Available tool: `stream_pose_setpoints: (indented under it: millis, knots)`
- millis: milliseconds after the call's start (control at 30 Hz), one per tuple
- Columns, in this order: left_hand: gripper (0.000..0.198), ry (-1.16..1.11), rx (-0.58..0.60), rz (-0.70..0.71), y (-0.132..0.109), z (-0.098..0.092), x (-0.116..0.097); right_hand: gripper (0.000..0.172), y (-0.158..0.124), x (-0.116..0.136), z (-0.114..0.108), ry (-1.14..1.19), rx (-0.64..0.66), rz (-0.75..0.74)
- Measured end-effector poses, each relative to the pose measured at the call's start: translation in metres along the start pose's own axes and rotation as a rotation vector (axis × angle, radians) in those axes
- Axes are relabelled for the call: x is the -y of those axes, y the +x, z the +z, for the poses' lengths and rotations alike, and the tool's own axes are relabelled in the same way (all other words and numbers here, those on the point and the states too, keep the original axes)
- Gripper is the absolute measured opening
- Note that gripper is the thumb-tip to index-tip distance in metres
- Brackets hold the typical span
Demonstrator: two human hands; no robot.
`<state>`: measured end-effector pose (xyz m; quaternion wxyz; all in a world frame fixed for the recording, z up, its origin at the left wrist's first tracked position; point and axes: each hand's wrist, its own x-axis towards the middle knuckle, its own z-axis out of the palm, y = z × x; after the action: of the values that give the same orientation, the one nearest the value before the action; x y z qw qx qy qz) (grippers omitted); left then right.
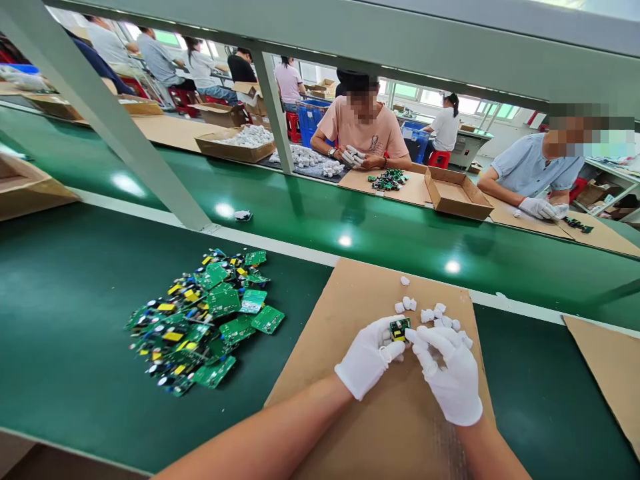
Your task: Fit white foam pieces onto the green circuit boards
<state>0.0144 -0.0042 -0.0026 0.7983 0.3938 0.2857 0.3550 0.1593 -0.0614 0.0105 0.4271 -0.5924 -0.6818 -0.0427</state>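
Both my hands wear white gloves and meet over a brown cardboard sheet. My left hand pinches a small green circuit board between thumb and fingers. My right hand is curled, its fingertips touching the same board from the right; whether it holds a white part I cannot make out. Several small white plastic pieces lie on the cardboard just beyond my fingers. A pile of green circuit boards with yellow and blue components lies on the green table to the left.
A green conveyor belt runs across behind a grey slanted frame post, with one small white part on it. Across it, two gloved people work at cardboard boxes. Another cardboard sheet lies at right.
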Motion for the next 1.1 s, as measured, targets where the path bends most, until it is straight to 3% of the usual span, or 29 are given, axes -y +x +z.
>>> stream_pose_setpoints:
  millis: [267,467,633,800,967,1100]
  knots:
    - [0.043,0.177,-0.023,0.068,-0.008,0.005,-0.009,0.018,-0.005,-0.002,0.002,-0.208,0.096,-0.049]
    - [0.040,0.215,0.005,0.025,-0.010,0.008,-0.014,0.019,-0.004,-0.001,0.008,-0.175,0.094,-0.050]
    - [0.031,0.056,0.136,-0.047,-0.009,0.008,-0.023,0.047,-0.002,-0.001,0.005,0.051,0.125,0.013]
    - [0.036,0.049,0.112,-0.107,-0.009,0.010,-0.020,0.022,-0.001,0.001,0.009,-0.094,0.054,-0.100]
    - [0.032,0.115,0.025,-0.031,-0.009,0.016,-0.012,0.025,-0.004,0.007,0.016,-0.219,-0.072,-0.195]
    - [0.031,0.082,0.065,-0.050,-0.008,0.015,-0.014,0.028,-0.002,0.007,0.013,-0.066,0.013,-0.143]
